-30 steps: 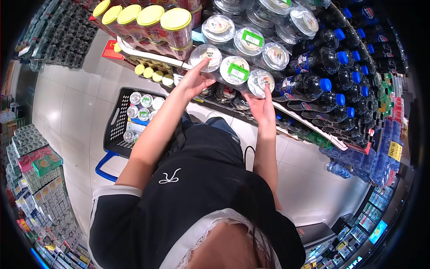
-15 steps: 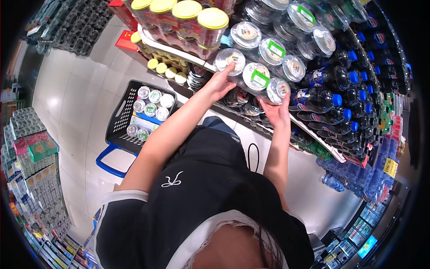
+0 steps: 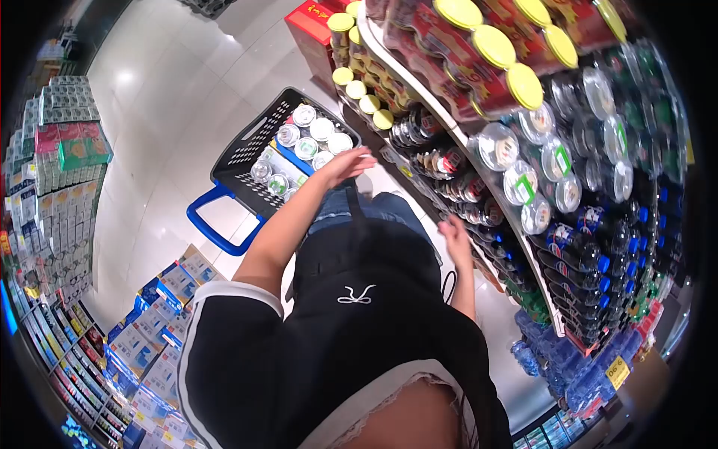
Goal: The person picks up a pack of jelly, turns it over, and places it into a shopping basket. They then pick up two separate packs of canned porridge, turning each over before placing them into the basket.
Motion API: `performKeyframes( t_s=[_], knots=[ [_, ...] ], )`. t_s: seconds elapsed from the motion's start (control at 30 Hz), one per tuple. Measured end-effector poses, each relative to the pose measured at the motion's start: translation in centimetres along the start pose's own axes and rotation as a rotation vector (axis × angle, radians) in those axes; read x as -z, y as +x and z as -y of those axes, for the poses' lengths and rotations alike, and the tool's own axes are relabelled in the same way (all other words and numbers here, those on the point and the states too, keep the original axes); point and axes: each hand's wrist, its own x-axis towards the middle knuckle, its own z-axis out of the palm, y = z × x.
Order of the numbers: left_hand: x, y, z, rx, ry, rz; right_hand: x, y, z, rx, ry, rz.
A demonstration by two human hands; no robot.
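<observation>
Shop: stocked shelves (image 3: pixel 479 161), bottled drinks (image 3: pixel 598 262), shopping basket (image 3: pixel 247 161), price tags

- Left hand (image 3: pixel 348 165) over the near corner of the basket (image 3: pixel 238 150): free air beneath, down to the lidded cups (image 3: pixel 303 142) packed inside.
- Right hand (image 3: pixel 456 233) just beside the lower-shelf jars (image 3: pixel 452 161): passage rightward blocked.
- Upper shelf edge (image 3: pixel 470 150) juts out above those jars.
- Tiled floor (image 3: pixel 164 97) left of the basket: open.

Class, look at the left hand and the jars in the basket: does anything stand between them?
Nothing visible does. The left hand is open at the corner of the basket, and the jars stand uncovered in it, just beside the hand.
</observation>
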Motion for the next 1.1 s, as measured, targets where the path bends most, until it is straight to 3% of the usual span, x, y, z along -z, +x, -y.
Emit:
performKeyframes(
  t_s=[0.03,0.07,0.13,0.3,0.4,0.5,0.63,0.67,0.7,0.9,0.97,1.1],
  knots=[
    [2.8,-0.9,1.1,0.075,-0.142,-0.061,-1.1,-0.2,-0.1,0.012,-0.248,0.101],
    [6.4,-0.6,3.2,0.093,-0.280,-0.140,-1.6,-0.2,-0.4,0.006,-0.254,0.118],
    [11.0,-1.0,6.2,0.096,-0.426,-0.374,-2.1,1.5,-0.8,-0.223,-0.172,0.265],
    [17.8,2.5,10.1,0.279,-0.184,-0.659,-1.1,6.4,-0.3,-0.311,-0.046,0.052],
    [21.5,6.5,11.0,0.336,-0.144,-0.651,-2.8,6.8,0.5,-0.398,-0.019,0.056],
    [25.7,12.0,14.7,0.011,-0.235,-0.750,-5.7,5.7,-0.3,-0.433,-0.048,0.134],
    [26.7,14.3,12.3,-0.022,-0.164,-0.971,-9.7,2.6,-1.9,-0.552,-0.050,0.299],
    [27.7,15.0,12.7,0.084,-0.124,-0.990,-10.3,1.8,-1.7,-0.563,-0.058,0.296],
    [28.5,15.5,13.2,0.182,-0.075,-0.996,-10.8,1.1,-1.5,-0.594,-0.094,0.339],
    [29.8,16.0,14.3,0.174,-0.174,-0.845,-10.8,0.7,0.1,-0.652,-0.117,0.320],
    [30.1,17.1,15.1,0.128,-0.152,-1.040,-10.8,1.6,0.7,-0.643,-0.155,0.308],
    [28.9,17.7,14.7,-0.087,-0.297,-1.066,-11.5,3.3,3.0,-0.616,-0.020,0.173]
  ],
)
